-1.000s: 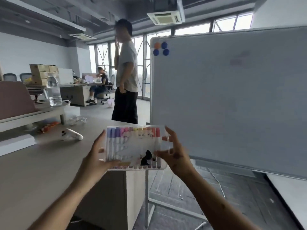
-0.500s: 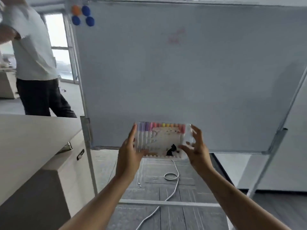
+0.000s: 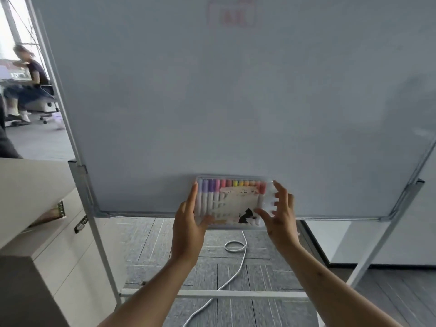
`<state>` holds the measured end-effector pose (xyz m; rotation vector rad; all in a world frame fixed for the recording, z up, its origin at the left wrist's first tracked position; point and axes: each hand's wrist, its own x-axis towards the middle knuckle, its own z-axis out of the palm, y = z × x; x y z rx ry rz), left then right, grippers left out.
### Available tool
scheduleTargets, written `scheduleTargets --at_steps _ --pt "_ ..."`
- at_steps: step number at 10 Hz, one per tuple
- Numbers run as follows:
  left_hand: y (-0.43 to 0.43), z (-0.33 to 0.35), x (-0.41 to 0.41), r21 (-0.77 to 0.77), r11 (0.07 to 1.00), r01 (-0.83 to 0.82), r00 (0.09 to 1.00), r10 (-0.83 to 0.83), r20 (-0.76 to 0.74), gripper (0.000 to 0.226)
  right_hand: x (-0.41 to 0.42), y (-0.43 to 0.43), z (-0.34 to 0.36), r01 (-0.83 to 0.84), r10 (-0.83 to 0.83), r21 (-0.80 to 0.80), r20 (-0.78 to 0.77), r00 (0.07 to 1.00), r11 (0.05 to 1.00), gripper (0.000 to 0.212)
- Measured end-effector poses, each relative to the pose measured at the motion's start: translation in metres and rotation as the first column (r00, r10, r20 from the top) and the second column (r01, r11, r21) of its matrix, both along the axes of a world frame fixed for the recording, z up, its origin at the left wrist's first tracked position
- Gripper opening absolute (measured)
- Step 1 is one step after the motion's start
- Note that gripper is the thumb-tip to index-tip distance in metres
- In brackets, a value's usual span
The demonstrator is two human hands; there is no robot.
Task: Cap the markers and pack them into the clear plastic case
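- the clear plastic case (image 3: 233, 201) is held up between the two hands, its long side level, in front of the lower edge of the whiteboard (image 3: 236, 102).
- the left hand (image 3: 188, 223) clamps the case's left end: fingers run straight up along that edge and the thumb presses across the front lower corner.
- the right hand (image 3: 280, 218) clamps the right end: fingers curl round it and show through the clear plastic, with the thumb on the front near the lower corner.
- the hands are apart, with the case's full width between them.
- the markers (image 3: 226, 185) stand side by side inside the case, caps up, running from purple near the left hand through pink, yellow and orange to red near the right hand.
- a printed insert card (image 3: 238, 204) with a black shape on it covers most of the marker barrels; its print is too blurred to read.
- i cannot tell whether the case lid is latched.
- faint red marks (image 3: 236, 17) far above the hands are cut off by the frame top.
- below the hands, a white cable (image 3: 233, 246) loops on the floor (image 3: 146, 246).
- left of the left hand is a pale worktop (image 3: 28, 180), partly cut off; beyond it is a blurred seated person (image 3: 30, 74).
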<state>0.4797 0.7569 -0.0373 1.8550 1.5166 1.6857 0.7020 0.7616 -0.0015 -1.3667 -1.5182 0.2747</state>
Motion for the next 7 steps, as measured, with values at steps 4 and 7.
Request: scheduleTargets --at_steps 4,7 --pt "0.010 -0.025 0.008 -0.038 0.999 0.013 0.999 -0.014 -0.029 0.100 0.011 0.000 -0.020 0.036 -0.034 -0.019 0.095 0.995 0.999 0.087" --pt "-0.006 -0.021 0.005 -0.157 0.988 -0.003 0.985 -0.024 -0.168 0.097 0.016 -0.018 -0.005 0.002 0.030 -0.194 0.166 0.986 0.981 0.105"
